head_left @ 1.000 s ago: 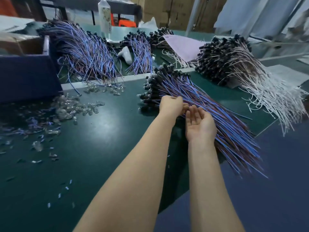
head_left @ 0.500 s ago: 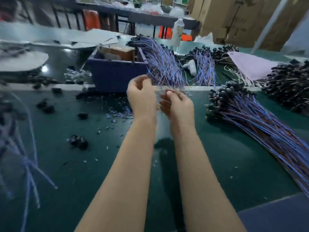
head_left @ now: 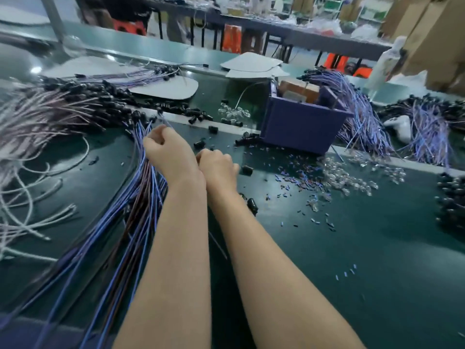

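Blue, perhaps partly maroon wires (head_left: pixel 141 210) — dark-green table (head_left: pixel 352 260)

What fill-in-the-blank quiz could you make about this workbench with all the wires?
The wires beneath the left hand are mostly ___.
The blue plastic box stands to the ___ of the right hand.
The table mat is dark ___.
The whitish wires lie at the table's far ___ side.
Missing words: blue; right; green; left.

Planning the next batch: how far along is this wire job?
Looks done: blue wires lie fanned on the mat. In hand: left hand seems to pinch one of them; right hand curled, contents hidden. Left: loose black caps and clear caps lie scattered.
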{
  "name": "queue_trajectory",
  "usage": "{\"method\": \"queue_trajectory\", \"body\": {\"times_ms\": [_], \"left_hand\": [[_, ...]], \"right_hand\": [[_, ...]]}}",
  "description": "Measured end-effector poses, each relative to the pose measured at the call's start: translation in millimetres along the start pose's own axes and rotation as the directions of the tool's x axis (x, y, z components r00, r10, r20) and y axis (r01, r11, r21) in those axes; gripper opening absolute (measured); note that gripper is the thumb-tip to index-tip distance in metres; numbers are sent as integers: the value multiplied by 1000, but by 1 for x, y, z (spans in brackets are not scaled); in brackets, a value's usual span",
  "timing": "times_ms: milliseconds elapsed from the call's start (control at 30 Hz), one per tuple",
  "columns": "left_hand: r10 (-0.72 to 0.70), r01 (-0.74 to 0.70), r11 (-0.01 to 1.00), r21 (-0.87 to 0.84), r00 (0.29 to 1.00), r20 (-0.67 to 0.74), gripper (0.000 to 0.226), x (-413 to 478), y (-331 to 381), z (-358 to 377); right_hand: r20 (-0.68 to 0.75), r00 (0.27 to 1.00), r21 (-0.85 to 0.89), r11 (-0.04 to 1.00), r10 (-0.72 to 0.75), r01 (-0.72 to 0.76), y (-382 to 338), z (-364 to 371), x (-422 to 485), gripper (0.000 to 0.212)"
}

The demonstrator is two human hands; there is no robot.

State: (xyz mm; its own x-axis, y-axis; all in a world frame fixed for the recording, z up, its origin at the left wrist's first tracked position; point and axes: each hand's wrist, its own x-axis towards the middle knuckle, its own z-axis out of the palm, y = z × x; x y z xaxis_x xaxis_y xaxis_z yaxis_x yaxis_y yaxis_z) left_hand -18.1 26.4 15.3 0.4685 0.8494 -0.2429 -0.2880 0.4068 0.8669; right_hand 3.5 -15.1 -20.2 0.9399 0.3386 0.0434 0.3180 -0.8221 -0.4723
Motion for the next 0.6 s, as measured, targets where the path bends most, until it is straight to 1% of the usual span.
{"method": "queue_trajectory", "body": {"times_ms": [133,233,300,367,400,433,467,500,533,600], "left_hand": [[-19,19,1000,-25,1000,-18,11,11,4,-6],[-34,34,999,-22,999,-19,11,14,4,-6],[-34,33,999,-12,999,-15,9,13,4,-6],[-41,41,999,10,999,0,7,12,2,-5],[-58,58,998,28,998,14,7,10,-1,-4],[-83,80,994,67,996,37,8,9,-4,-2],[-112,102,987,127,991,74,15,7,-7,1],[-145,118,972,203,982,121,26,5,-11,4],[-176,120,948,296,970,168,36,3,-15,8],[-208,74,867,493,953,222,48,-1,-24,15]], "right_hand": [[-39,998,-95,994,42,-46,-11,14,7,28],[-20,997,-148,986,70,-72,-11,13,13,30],[-44,994,-124,987,99,-104,-3,4,12,33],[-72,985,18,988,154,-153,9,-11,13,32],[-71,984,101,983,162,-155,16,-21,14,29],[-83,981,241,959,175,-151,23,-30,14,25],[-86,974,431,890,208,-152,28,-41,14,21],[-95,963,619,773,252,-141,34,-51,11,17],[-106,953,731,672,285,-120,40,-62,9,18],[-75,957,847,525,279,-86,54,-82,-1,18]]}}
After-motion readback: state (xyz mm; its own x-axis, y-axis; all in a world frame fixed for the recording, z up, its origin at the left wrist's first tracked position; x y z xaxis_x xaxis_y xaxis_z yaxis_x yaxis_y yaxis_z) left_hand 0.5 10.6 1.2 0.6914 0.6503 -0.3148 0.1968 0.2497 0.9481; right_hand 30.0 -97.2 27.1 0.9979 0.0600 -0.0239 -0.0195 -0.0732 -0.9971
